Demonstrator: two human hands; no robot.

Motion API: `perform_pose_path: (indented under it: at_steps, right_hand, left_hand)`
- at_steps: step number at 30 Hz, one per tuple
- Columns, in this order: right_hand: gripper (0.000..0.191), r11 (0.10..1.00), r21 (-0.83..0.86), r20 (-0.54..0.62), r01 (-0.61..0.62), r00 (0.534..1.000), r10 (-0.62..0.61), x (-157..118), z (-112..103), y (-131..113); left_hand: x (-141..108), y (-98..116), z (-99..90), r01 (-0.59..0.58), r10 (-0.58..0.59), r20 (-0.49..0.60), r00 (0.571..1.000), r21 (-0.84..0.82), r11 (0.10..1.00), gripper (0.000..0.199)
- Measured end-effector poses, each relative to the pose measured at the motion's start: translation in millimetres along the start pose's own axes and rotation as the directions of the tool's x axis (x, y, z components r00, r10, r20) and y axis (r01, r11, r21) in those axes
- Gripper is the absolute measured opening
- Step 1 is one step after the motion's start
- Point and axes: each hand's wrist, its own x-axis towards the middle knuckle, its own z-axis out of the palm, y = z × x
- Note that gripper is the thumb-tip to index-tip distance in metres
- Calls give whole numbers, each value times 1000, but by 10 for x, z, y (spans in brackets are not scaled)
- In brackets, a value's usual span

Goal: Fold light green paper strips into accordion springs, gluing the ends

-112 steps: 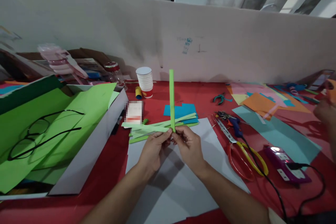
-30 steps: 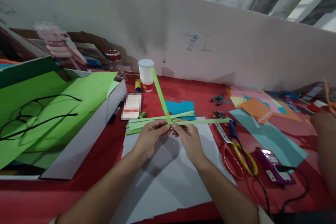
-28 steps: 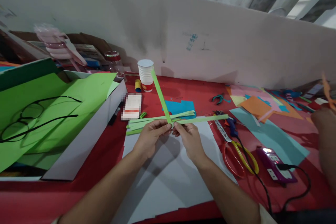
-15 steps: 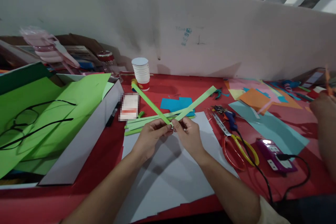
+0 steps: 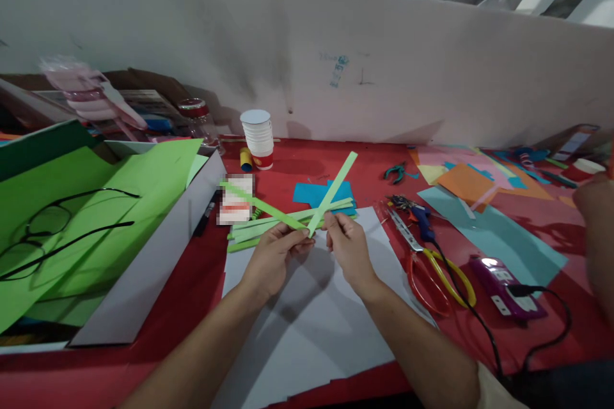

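My left hand (image 5: 271, 259) is closed, its thumb and fingers pinching a folded green paper strip (image 5: 261, 203) near the point where two lengths meet in a V. One length reaches up to the left; the paler length (image 5: 336, 188) rises to the right. My right hand (image 5: 352, 249) has curled fingers, with thumb and forefinger at the edge of the paler length just above the fold. Whether both fingertips grip it is hard to see. Several loose green strips (image 5: 249, 229) lie behind my hands on white paper sheets (image 5: 307, 339).
At left stands a box (image 5: 158, 255) of green sheets with eyeglasses (image 5: 48, 211) on top. A paper cup (image 5: 258, 137) is behind. Scissors (image 5: 422, 255), a glue gun (image 5: 422, 220), a purple power strip (image 5: 508, 294) and its cord lie right. Another person's arm (image 5: 597, 236) is at far right.
The V of paper has turned leftward: its left length sits lower and its right length stands steeper. My right fingers have shifted from the fold to the paler length's edge.
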Motion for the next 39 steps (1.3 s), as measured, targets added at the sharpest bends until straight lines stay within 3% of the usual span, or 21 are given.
perform_pose_path:
  at_steps: [3, 6, 9, 19, 27, 33, 39]
  right_hand:
    - [30, 994, 106, -46, -24, 998, 29, 2, 15, 2]
    - [22, 985, 164, 109, -47, 994, 29, -33, 72, 15]
    - [25, 981, 188, 193, -48, 981, 11, -82, 131, 33]
    - [16, 959, 276, 195, -66, 981, 12, -82, 119, 38]
    - [15, 917, 362, 165, -168, 980, 114, -57, 106, -17]
    - [18, 910, 350, 177, -224, 969, 171, -28, 75, -47]
    - [17, 931, 314, 154, -185, 978, 143, -21, 85, -14]
  left_hand:
    - [47, 2, -28, 16, -21, -98, 995, -49, 999, 15]
    - [69, -18, -42, 12, -23, -125, 992, -89, 996, 16]
    - [52, -56, -28, -21, 15, -72, 997, -84, 996, 13]
    - [-48, -62, 67, -205, 205, 19, 979, 48, 978, 8]
    - [-52, -93, 71, -284, 280, 90, 956, 34, 958, 4]
    - [-15, -91, 25, -197, 197, 9, 980, 7, 980, 6]
    - [-34, -83, 31, -158, 157, 47, 986, 10, 987, 16]
